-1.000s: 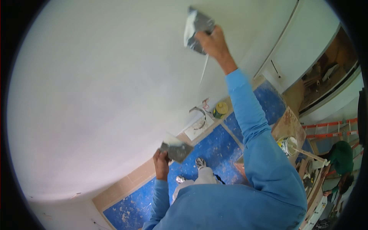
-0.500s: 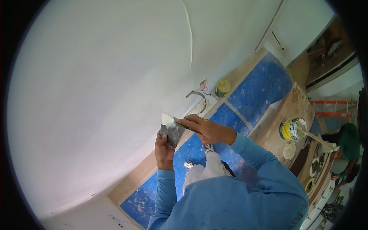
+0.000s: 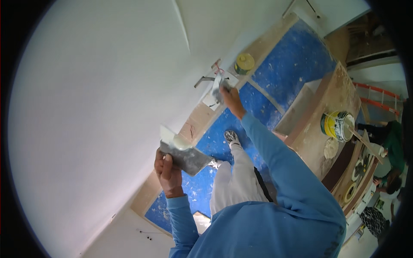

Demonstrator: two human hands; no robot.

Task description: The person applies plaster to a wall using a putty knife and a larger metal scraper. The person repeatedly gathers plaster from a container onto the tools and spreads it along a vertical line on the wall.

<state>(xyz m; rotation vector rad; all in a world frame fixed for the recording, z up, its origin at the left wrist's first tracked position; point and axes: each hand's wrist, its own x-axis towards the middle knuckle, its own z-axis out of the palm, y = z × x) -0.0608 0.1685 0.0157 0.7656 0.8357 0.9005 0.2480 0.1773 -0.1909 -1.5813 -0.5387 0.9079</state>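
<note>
My left hand (image 3: pixel 169 175) grips a flat grey metal blade (image 3: pixel 191 161) near the wall, thumb on its face. White putty (image 3: pixel 182 142) sits along the blade's far edge. Farther out, my right hand (image 3: pixel 232 101) is closed round a putty knife (image 3: pixel 218 87), whose blade looks smeared with white and is partly blurred. The knife is over a pale board (image 3: pixel 211 101) at the foot of the wall, beside a bent grey strip (image 3: pixel 202 80) and some reddish wires (image 3: pixel 217 66). Whether the knife touches the board, I cannot tell.
A white wall (image 3: pixel 94 94) fills the left. Blue sheeting (image 3: pixel 297 64) covers the floor, with a yellow tin (image 3: pixel 244 63) by the wall. To the right, a wooden bench (image 3: pixel 316 124) carries a yellow bucket (image 3: pixel 329 126) with a stick. Beyond are an orange ladder (image 3: pixel 380 105) and another person (image 3: pixel 393 137).
My right hand has moved away from the grey blade, outward toward the board by the wall, with the putty knife. My left hand has shifted slightly left and lower, its blade turned flatter.
</note>
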